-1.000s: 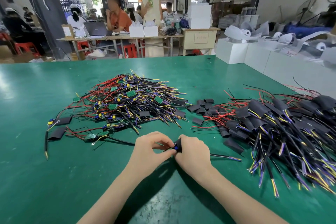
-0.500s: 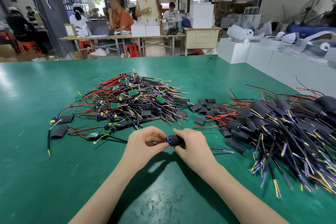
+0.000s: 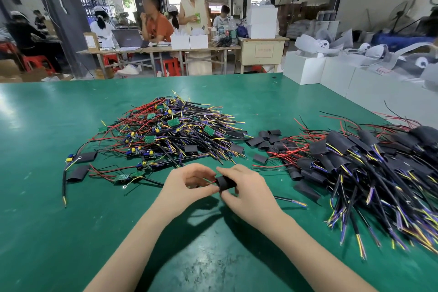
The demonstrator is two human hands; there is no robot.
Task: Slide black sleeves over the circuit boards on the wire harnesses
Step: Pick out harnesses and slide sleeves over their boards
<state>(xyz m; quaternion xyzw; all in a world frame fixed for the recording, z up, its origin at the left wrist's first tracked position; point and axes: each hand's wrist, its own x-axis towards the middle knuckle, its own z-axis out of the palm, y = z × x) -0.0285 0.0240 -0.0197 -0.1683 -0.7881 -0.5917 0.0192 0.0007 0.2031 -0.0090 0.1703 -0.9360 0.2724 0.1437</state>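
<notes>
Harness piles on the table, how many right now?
2: the unsleeved pile mid-table, the sleeved pile at the right edge. A few stray harnesses lie loose at left.

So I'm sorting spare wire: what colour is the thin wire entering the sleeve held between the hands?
Red, seen in the head view.

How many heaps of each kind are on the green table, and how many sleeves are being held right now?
Heap of harnesses with bare green boards: 1
Heap of sleeved harnesses: 1
Cluster of loose black sleeves between the heaps: 1
Black sleeve gripped by the right hand, its wires pinched by the left hand: 1
Total: 4
</notes>
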